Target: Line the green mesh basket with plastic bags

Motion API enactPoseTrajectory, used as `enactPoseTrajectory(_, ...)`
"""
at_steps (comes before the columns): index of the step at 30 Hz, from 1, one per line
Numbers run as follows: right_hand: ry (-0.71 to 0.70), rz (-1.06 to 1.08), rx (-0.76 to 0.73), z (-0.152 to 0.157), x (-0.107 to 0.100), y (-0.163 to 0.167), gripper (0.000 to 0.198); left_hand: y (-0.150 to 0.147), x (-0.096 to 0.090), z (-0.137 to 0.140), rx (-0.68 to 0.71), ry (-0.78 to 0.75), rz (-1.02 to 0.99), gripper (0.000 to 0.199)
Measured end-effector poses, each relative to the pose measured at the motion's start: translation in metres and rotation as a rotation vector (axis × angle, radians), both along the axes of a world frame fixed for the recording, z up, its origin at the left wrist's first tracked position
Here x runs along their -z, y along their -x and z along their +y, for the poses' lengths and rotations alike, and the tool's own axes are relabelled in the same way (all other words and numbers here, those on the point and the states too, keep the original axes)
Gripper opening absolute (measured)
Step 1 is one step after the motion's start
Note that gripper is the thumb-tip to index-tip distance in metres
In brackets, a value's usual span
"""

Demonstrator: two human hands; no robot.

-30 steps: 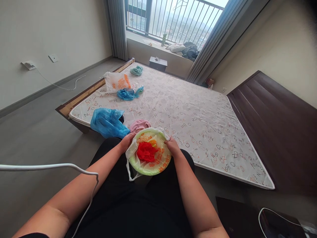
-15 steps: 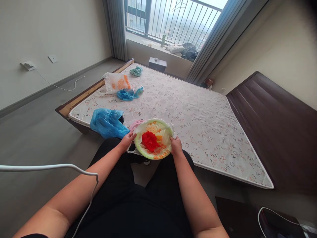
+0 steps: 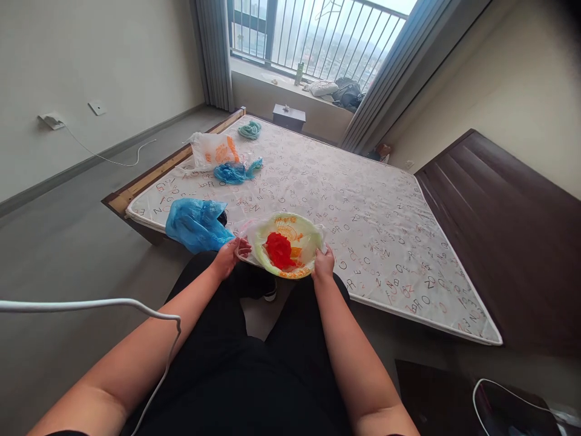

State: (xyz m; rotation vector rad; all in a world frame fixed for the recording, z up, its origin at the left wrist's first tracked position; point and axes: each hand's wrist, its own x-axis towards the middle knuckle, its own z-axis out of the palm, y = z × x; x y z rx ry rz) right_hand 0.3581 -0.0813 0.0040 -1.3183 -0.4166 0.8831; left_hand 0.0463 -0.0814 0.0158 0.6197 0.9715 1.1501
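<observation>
A light-green round basket (image 3: 262,257), lined with a thin see-through plastic bag (image 3: 249,231) with orange print, is held tilted over my knees at the bed's near edge. Inside lies a bright red crumpled piece (image 3: 280,250), and orange-yellow shows beside it. My left hand (image 3: 227,257) grips the bag's left edge, pulled out a little from the rim. On the opposite side my right hand (image 3: 324,263) clasps the basket's rim together with the bag; its fingertips are partly hidden. A blue plastic bag (image 3: 195,224) with something dark in its mouth lies just left of the basket.
The mattress (image 3: 363,242) spreads out ahead, with a white-and-orange bag (image 3: 213,150), a blue plastic bundle (image 3: 233,174) and a teal coil (image 3: 249,130) at its left. A dark headboard (image 3: 494,236) stands right. A white cable (image 3: 91,306) crosses my left arm.
My left hand has come off the basket's rim and moved left and slightly down, drawing the bag's edge outward. The basket has shifted slightly up and right.
</observation>
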Motion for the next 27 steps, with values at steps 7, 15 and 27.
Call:
enactPoseTrajectory(7,0.133,0.075,0.120,0.010,-0.006,0.015,0.022,-0.015,0.008,-0.005,0.033,0.108,0.151,0.041)
enactPoseTrajectory(15,0.167,0.154,-0.032,0.010,-0.022,0.026,0.051,-0.011,0.002,-0.002,0.104,0.231,-0.103,0.040)
enactPoseTrajectory(27,0.686,-0.224,-0.508,-0.017,-0.032,-0.044,0.048,-0.011,0.012,0.001,0.169,0.287,0.046,0.032)
